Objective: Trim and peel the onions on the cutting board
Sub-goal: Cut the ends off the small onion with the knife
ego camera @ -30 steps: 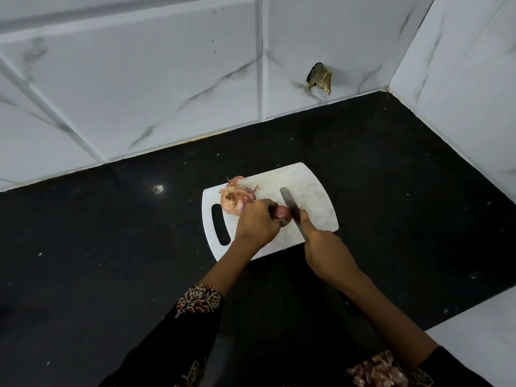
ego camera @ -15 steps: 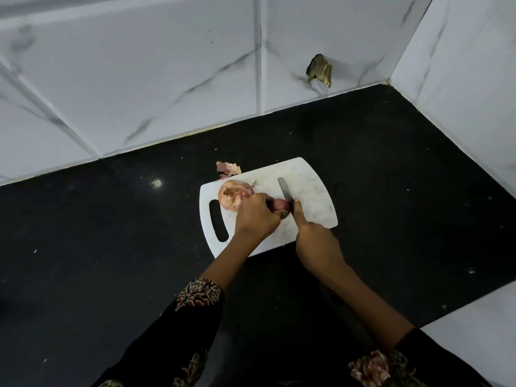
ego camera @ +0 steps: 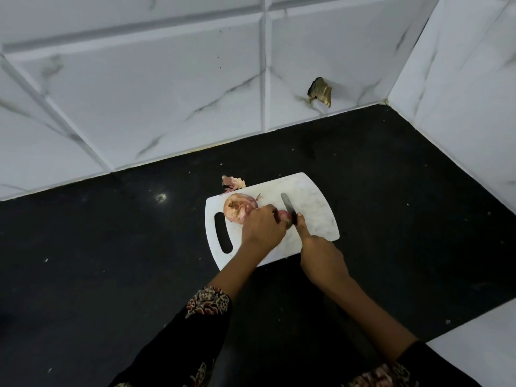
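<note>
While the left hand [ego camera: 262, 226] grips a small onion [ego camera: 284, 215], the right hand [ego camera: 321, 256] holds the knife [ego camera: 289, 206] against it

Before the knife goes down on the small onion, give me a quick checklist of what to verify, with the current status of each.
1. Small onion held by the left hand: ok.
2. Knife gripped by the right hand, index finger along the blade: ok.
3. Blade sits at the onion's exposed end: ok.
4. Left fingertips clear of the blade: cannot tell, they lie very close.
5. Onion on the cutting board, which lies flat on the counter: ok.
6. Bigger onion out of the blade's way: ok.
</note>
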Available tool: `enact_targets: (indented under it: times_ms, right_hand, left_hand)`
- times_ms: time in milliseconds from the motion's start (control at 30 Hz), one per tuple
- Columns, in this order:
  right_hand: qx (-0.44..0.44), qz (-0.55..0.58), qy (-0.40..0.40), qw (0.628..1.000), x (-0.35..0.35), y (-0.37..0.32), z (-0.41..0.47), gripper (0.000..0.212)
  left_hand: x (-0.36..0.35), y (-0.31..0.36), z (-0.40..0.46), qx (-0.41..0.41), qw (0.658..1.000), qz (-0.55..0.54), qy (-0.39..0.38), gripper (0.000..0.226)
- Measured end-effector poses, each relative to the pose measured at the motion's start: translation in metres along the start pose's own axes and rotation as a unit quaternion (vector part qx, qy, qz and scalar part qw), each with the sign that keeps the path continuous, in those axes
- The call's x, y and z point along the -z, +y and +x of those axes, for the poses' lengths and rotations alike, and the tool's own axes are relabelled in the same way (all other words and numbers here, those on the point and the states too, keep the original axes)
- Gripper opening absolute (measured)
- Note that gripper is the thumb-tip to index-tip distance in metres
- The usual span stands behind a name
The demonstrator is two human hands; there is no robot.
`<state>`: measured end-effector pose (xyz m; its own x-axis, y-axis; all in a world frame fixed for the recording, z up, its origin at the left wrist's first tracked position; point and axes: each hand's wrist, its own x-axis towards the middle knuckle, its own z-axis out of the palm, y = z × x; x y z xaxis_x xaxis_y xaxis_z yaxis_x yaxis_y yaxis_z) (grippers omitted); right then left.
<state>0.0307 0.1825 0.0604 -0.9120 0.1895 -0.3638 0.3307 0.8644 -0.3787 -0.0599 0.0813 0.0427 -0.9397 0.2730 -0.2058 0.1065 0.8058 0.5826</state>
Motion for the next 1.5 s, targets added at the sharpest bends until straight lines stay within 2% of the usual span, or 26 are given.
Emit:
enact_targets:
  times_ms: [133,267,433,600,733,967,1133,1267,1500]
  right_hand:
    - [-0.007,-0.008,0.000,1.000,0.005,0.001,0.000,0.078]
    - [0.000,-0.014,0.002,1.000,0.005,0.000,-0.001,0.078]
    - [-0.002,0.018,-0.010,1.000,0.007,0.004,0.000,0.077]
    - [-0.003,-0.006,0.004,1.000,0.002,0.000,-0.013,0.074]
    - [-0.018,0.018,0.008,1.000,-0.005,-0.004,-0.003,0.076]
    - [-0.011,0.029,0.012,0.999,-0.006,-0.007,-0.010,0.073]
    - [-0.014,0.020,0.002,1.000,-0.002,-0.007,0.003,0.075]
    - [-0.021,0.002,0.016,1.000,-0.014,-0.009,-0.013,0.076]
    - [-0.029,0.043,0.025,0.998,-0.016,-0.013,0.004,0.068]
  left_hand:
    - [-0.007,0.004,-0.012,-0.097,0.993,0.042,0.054,0.042]
    - [-0.008,0.003,-0.013,-0.151,0.982,0.106,0.048,0.034]
    - [-0.002,-0.002,-0.005,-0.118,0.990,0.078,0.031,0.016]
    - [-0.006,-0.004,-0.006,-0.098,0.994,0.047,0.023,0.020]
    - [-0.002,-0.001,0.001,-0.068,0.998,0.000,0.011,0.021]
    - [0.001,-0.003,-0.001,-0.034,0.998,-0.041,0.017,0.038]
    - [0.004,-0.007,-0.002,-0.020,0.997,-0.075,0.005,0.034]
    - [0.001,-0.007,-0.002,-0.013,0.997,-0.080,0.009,0.039]
    - [0.005,-0.008,-0.002,-0.001,0.996,-0.085,0.018,0.030]
